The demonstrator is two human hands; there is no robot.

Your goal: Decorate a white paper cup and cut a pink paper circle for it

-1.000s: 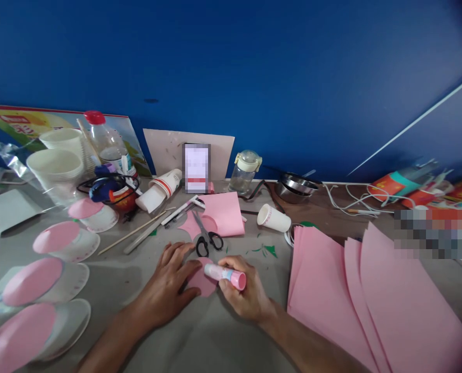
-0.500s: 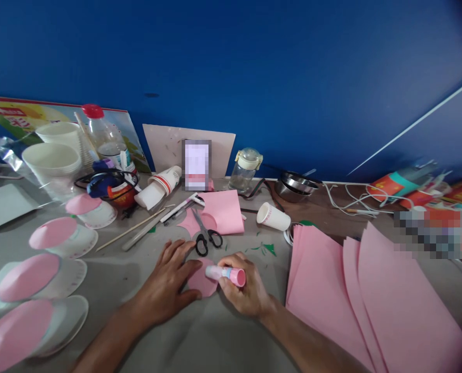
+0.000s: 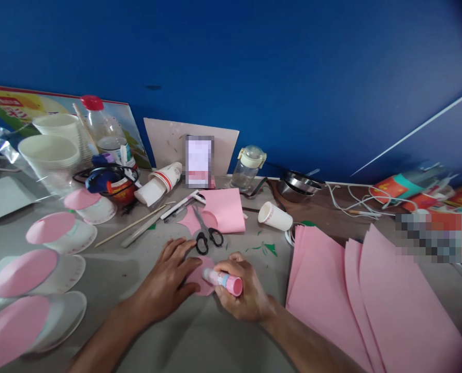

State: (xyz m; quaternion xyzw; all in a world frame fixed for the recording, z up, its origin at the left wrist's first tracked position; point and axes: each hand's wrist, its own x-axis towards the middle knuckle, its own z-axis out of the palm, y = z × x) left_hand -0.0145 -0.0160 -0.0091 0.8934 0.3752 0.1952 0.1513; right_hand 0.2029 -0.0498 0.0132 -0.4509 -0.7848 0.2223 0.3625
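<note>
My right hand (image 3: 244,290) is closed round a glue stick (image 3: 225,281) with a pink end, tilted with its tip on a round piece of pink paper (image 3: 204,286). My left hand (image 3: 172,277) lies with fingers spread, its thumb and forefinger pressing the left edge of that paper against the table. Just above both hands lie scissors with black handles (image 3: 210,239), their blades over pink paper scraps (image 3: 231,210). Several paper cups (image 3: 75,267) with pink paper discs on their ends lie along the left.
Stacked pink sheets (image 3: 320,290) cover the front right. A paper cup (image 3: 275,216) lies on its side behind them, near green scraps (image 3: 270,249). Sticks (image 3: 133,225), a lidded glass jar (image 3: 248,168), metal bowls (image 3: 299,186) and stacked cups (image 3: 48,155) stand or lie further back.
The glue stick and my right hand have shifted slightly left, bringing the tip further over the paper round. My left hand stays nearly in place. The view has moved a little.
</note>
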